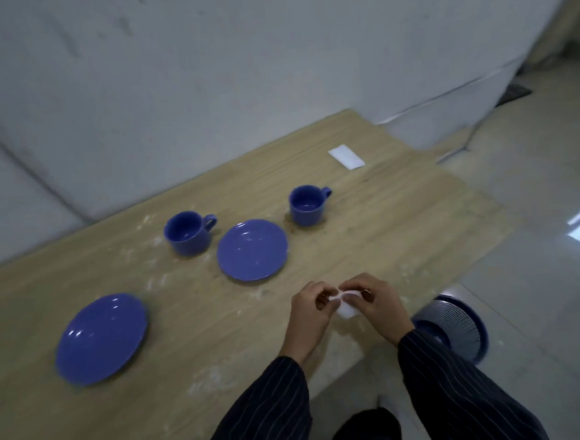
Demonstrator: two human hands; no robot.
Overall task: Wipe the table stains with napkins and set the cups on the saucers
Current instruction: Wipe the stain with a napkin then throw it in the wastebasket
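Saucers: one lower left (101, 339), one at centre (252, 249); both bare.
Cups: two (188, 232) (307, 205) on the surface (401, 219), among stains.
Napkin (346, 305): lower centre, pinched by left hand (310, 309) and right hand (378, 303), both grips closed on it, apparently readying it for wiping.

Your tabletop (367, 214) is pale tan wood grain, dusted with whitish stains (155, 282). On it you have two deep blue cups (188, 233) (306, 205) and two glossy blue saucers (253, 250) (101, 339). The napkin (346, 305) you hold is white, as is the folded one (346, 158) near the far edge. Your sleeves (447, 380) are dark with thin white pinstripes.
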